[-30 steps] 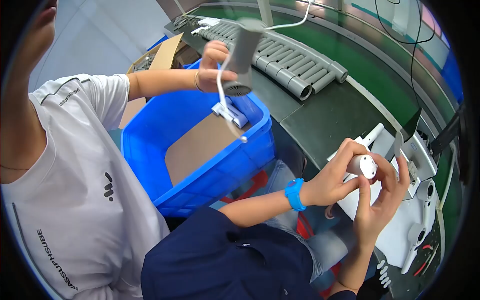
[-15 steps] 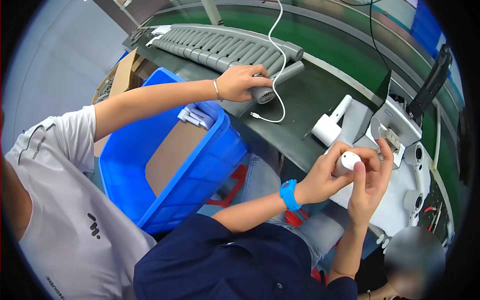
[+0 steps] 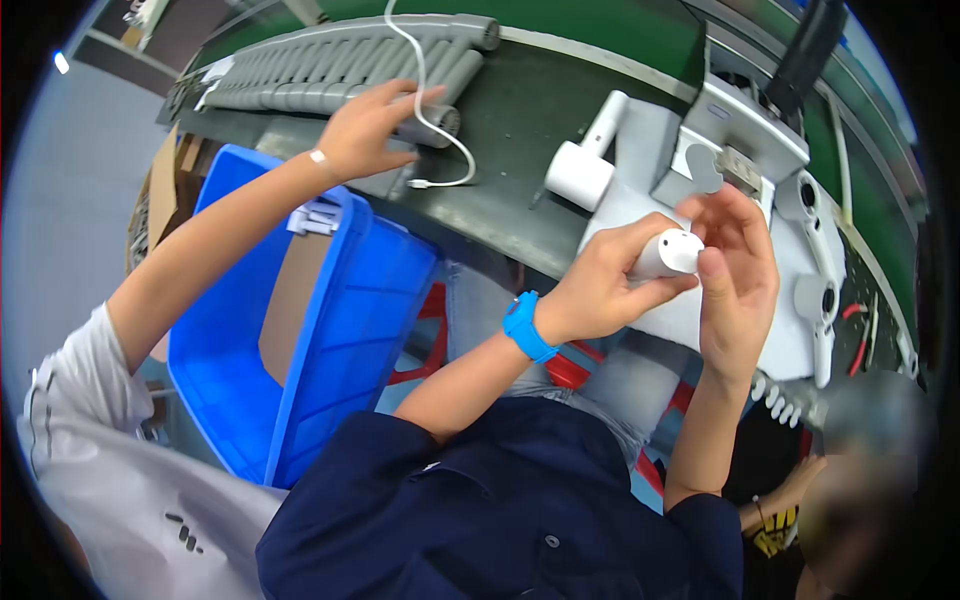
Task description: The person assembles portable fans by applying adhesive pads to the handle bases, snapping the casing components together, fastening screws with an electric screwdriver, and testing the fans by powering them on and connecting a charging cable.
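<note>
My left hand (image 3: 597, 275), with a blue watch on its wrist, is wrapped round a white cylindrical handle (image 3: 655, 258). The handle's round end, with a small dark hole, points up toward me. Beside it, my right hand (image 3: 738, 285) has its fingers spread and curved; its thumb tip is at the edge of that end. Nothing can be made out in the right fingers. Beyond my hands, a white hair dryer (image 3: 580, 175) lies on a white cloth (image 3: 650, 130). A metal fixture (image 3: 750, 118) with a round pale piece (image 3: 703, 168) stands behind my right hand.
At left, a co-worker's hand (image 3: 365, 130) is over a grey hair dryer (image 3: 440, 125) near several others (image 3: 330, 75). A white cable (image 3: 425, 100) hangs there. A blue bin (image 3: 320, 330) stands left. White dryers (image 3: 815, 270) and red-handled pliers (image 3: 858, 330) lie right.
The view has shifted, so the bench things sit further left and higher. The co-worker's fingers have loosened from the grey dryer. My right thumb has moved from over the handle's end to its edge.
</note>
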`<state>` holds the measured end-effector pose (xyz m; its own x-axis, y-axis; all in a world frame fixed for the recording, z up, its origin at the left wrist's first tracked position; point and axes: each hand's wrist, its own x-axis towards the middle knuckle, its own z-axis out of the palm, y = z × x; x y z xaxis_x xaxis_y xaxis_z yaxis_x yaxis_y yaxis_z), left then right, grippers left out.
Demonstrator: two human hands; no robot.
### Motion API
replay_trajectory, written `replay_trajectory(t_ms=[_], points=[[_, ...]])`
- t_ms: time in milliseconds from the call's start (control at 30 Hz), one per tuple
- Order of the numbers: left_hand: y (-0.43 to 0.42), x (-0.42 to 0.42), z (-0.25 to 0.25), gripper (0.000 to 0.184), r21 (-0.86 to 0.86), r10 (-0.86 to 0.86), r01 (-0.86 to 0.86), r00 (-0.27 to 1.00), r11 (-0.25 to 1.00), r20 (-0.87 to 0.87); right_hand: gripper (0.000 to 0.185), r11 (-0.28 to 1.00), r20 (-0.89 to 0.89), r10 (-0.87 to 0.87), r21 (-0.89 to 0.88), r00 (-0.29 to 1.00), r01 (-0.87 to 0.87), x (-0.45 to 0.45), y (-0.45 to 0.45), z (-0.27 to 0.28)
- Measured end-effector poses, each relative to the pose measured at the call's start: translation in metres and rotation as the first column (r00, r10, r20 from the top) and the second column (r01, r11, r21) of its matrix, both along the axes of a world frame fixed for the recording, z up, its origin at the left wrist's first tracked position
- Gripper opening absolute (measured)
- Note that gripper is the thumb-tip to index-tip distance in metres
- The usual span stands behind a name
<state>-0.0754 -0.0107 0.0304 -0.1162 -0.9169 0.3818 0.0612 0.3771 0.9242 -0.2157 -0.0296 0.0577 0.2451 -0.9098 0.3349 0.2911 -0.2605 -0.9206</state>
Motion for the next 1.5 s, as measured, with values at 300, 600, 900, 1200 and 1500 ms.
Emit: replay_trajectory(t_ms=[300,600,900,1200,1500], points=[[0.005,-0.004,-0.011,0.027,-0.157,0.043,-0.033,0.997,0.987,0.066,0.012,0.965,-0.178,0.08,0.259,0.981,-0.031,-0.035,0.025,0.05],[0.011,-0.009,-0.012,0.032,-0.269,0.076,-0.049,0.993,0.962,0.092,0.014,0.938,-0.291,0.136,0.344,0.947,-0.029,-0.02,0.035,0.061],[0.012,-0.009,-0.016,0.033,-0.306,0.089,-0.059,0.993,0.95,0.083,0.013,0.948,-0.325,0.1,0.318,0.94,0.009,-0.017,0.041,0.058],[0.012,-0.01,-0.017,0.034,-0.315,0.089,-0.062,0.993,0.947,0.072,0.01,0.942,-0.336,0.092,0.333,0.937,0.027,-0.015,0.042,0.059],[0.013,-0.011,-0.02,0.034,-0.341,0.115,-0.082,0.99,0.936,0.077,0.007,0.951,-0.323,0.075,0.308,0.943,0.03,-0.014,0.045,0.058]])
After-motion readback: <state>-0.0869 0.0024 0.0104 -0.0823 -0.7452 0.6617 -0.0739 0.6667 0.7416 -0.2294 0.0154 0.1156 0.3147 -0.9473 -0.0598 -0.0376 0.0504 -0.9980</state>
